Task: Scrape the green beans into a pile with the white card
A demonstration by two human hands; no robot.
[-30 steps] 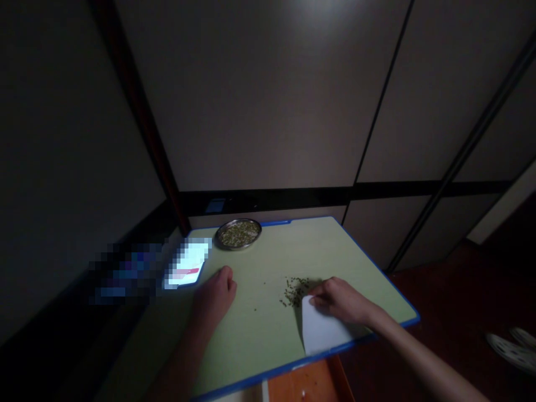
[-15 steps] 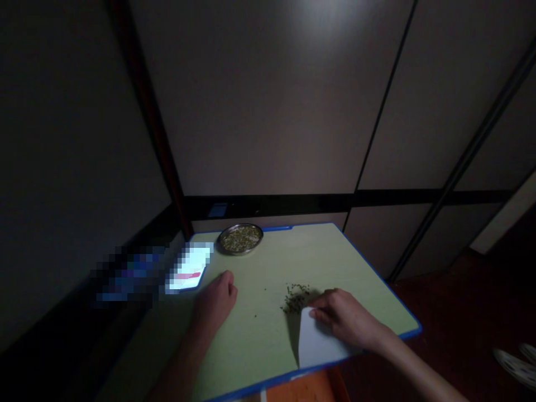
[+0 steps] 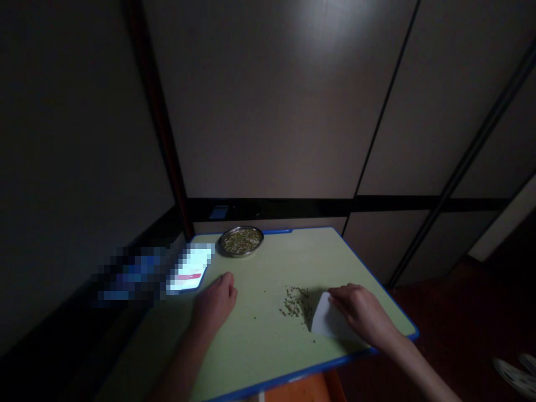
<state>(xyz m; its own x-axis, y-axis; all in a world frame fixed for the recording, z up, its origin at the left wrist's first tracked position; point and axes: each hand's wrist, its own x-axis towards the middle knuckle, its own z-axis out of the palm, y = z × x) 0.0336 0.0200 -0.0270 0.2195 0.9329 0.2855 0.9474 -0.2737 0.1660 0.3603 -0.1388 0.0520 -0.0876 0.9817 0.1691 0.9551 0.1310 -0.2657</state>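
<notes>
My right hand [image 3: 360,312] pinches the top edge of a white sheet of paper or card [image 3: 325,319], which stands tilted on the pale green tabletop [image 3: 259,357]. Just left of the sheet lies a loose scatter of small greenish-brown grains [image 3: 295,302], perhaps mung beans. A few single grains lie apart from it. Curled into a fist, my left hand [image 3: 218,298] rests on the table's left part, and nothing shows in it. At the far left of the table sits a round metal dish [image 3: 241,256] with many green and pale grains in it.
A lit phone or tablet screen [image 3: 191,267], partly pixelated, is beside my left hand. Dark cabinet panels [image 3: 272,123] rise behind the table. Below its front edge is an orange drawer or box [image 3: 299,389]. White shoes [image 3: 517,377] are on the floor at right.
My right hand has shifted the sheet rightward and back from the front edge, away from the grains, some of which now trail toward it. My left fist stays in place; the view shifts slightly.
</notes>
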